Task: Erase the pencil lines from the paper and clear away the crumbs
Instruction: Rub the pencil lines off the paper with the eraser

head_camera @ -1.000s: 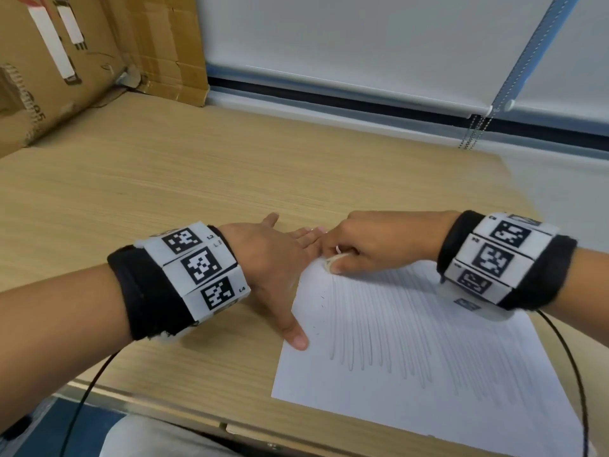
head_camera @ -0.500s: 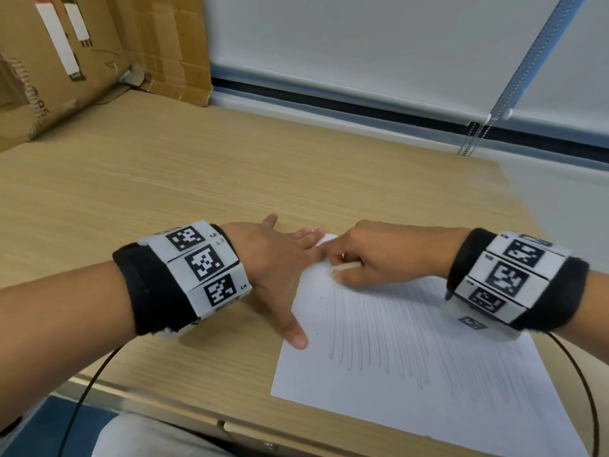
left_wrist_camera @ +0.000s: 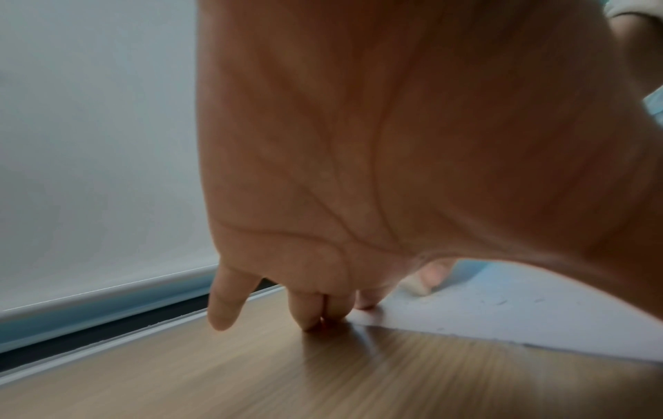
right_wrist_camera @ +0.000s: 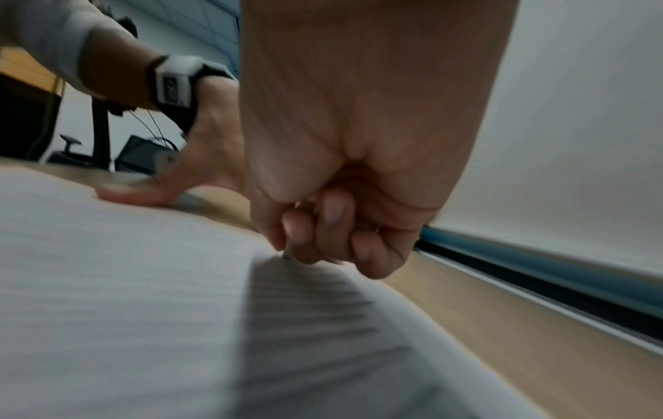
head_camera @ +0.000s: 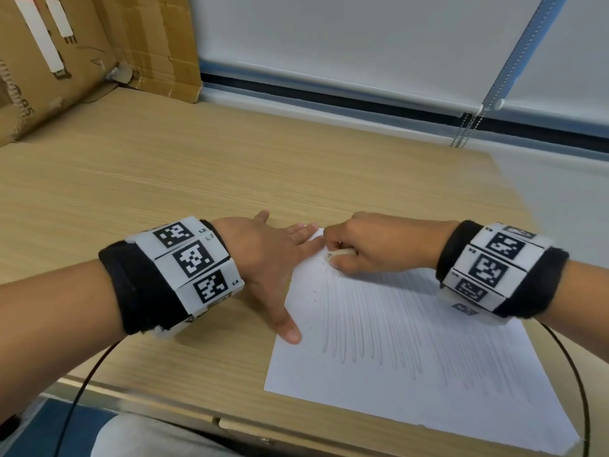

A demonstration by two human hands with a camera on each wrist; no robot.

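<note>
A white sheet of paper (head_camera: 412,374) with many pencil lines (head_camera: 379,324) lies on the wooden desk (head_camera: 197,179). My left hand (head_camera: 273,258) lies flat with straight fingers, pressing the sheet's left edge and far corner; its thumb (head_camera: 290,331) rests on the paper. My right hand (head_camera: 372,245) pinches a small pale eraser (head_camera: 339,253) and holds it against the sheet's top left part. Tiny dark crumbs (head_camera: 316,291) speckle the paper there. In the left wrist view the fingertips (left_wrist_camera: 312,320) press the paper (left_wrist_camera: 520,320) corner. The right wrist view shows curled fingers (right_wrist_camera: 323,235) over blurred lines (right_wrist_camera: 315,311).
Cardboard boxes (head_camera: 66,61) stand at the desk's far left. A white blind (head_camera: 362,44) with a bead chain (head_camera: 464,130) hangs behind the desk. Cables (head_camera: 82,384) run from both wristbands over the near edge. The desk's right edge lies just past the paper.
My right hand with the eraser has rubbed back and forth near the sheet's top left corner, and more crumbs show there. The left hand has stayed pressed in place.
</note>
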